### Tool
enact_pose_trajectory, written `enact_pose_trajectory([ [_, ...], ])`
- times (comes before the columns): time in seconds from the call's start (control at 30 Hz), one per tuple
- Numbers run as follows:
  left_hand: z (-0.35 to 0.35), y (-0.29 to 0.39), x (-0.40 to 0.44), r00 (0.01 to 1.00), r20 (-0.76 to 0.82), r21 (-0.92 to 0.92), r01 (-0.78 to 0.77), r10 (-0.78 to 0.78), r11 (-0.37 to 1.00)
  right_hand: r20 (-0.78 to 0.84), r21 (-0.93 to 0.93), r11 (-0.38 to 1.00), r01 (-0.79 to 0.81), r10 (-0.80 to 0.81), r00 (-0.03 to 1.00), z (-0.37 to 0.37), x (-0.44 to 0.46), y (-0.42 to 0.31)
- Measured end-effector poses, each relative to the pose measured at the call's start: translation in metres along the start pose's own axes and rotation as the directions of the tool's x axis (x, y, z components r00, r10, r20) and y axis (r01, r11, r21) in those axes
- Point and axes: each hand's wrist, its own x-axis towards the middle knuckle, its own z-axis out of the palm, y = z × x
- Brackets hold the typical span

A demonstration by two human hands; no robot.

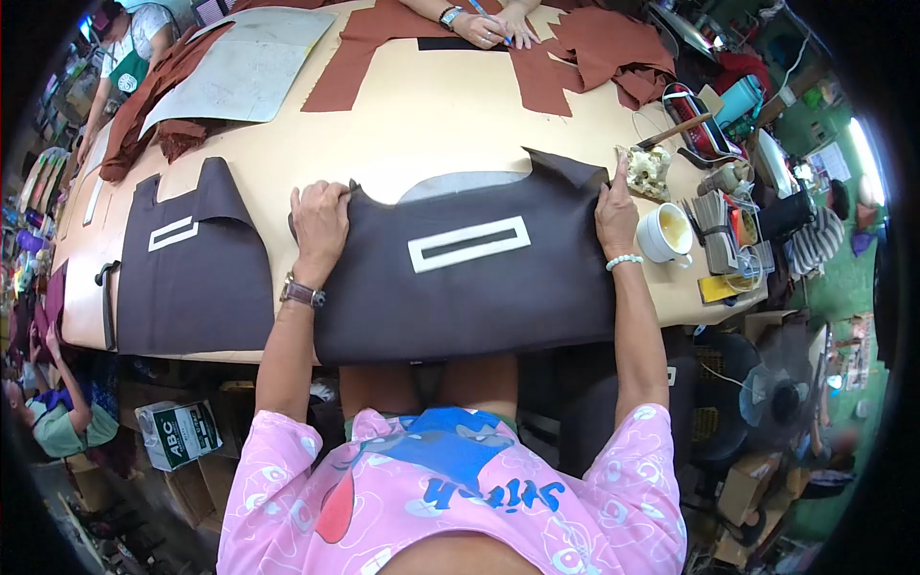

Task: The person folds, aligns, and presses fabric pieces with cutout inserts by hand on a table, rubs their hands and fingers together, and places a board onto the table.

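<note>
A dark brown fabric panel lies before me, its near edge reaching over the table's front edge. On it sits a white rectangular frame around a dark slot. My left hand is closed on the panel's upper left corner, fingertips bent over the fabric. At the upper right corner, my right hand grips the edge, thumb side up; part of its grip is hidden. A raised flap of the panel stands beside the right hand. Under the panel's far edge shows a grey sheet.
Left of me lies a similar dark panel beside a black-handled tool. A white mug stands close to my right hand. Across the table, a co-worker's hands hold a blue pen over rust-coloured fabric. A hammer lies far right.
</note>
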Motion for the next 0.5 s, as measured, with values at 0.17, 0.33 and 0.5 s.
enact_pose_trajectory([
  [0.17,0.011,-0.008,0.033,0.999,0.041,0.126,-0.028,0.023,0.992,-0.092,-0.026,0.996,0.082,-0.084,0.992,0.011,0.008,0.007],
  [0.33,-0.013,0.038,0.024,0.989,0.057,0.079,-0.14,0.135,0.987,-0.093,-0.091,0.993,0.081,-0.089,0.992,0.021,0.008,0.009],
  [0.5,-0.01,0.064,-0.013,0.887,0.331,-0.201,-0.266,0.321,0.943,-0.203,-0.232,0.941,0.247,-0.296,0.934,-0.004,0.011,-0.006],
])
